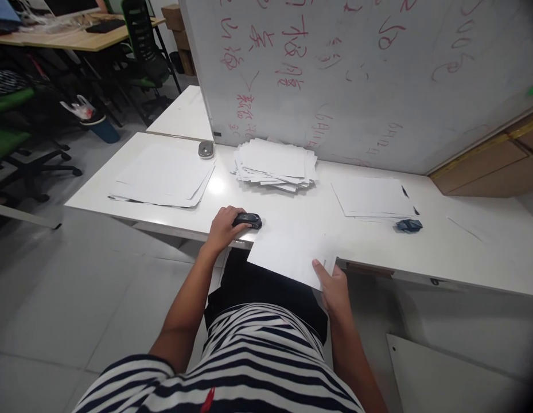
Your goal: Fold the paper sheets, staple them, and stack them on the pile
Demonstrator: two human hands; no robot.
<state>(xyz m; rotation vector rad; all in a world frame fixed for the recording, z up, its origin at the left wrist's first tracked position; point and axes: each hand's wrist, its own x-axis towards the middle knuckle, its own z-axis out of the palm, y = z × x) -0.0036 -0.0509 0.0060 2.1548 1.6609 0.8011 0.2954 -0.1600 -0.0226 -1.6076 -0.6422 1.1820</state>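
Whiteboard Desk: Sheets Held Over the Edge

White table [421,252] below a red-scrawled whiteboard [378,86]: the left hand [223,226] curls closed around a dark stapler [248,220] at the near edge, while the right hand [335,287] pinches a sheaf of paper [287,249] overhanging that edge. A slackened pinch could let the sheets fan out or slide floorward; a nudge might tip the stapler off.

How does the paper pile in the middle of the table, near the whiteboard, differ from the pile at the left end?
The middle pile is thick, its sheets fanned at many angles; the left pile is thin and nearly flat. The middle pile sits by the whiteboard; the left pile lies nearer the front edge of the table. Both are white paper; neither hand touches them: the left hand grips a dark stapler, the right hand holds loose sheets.
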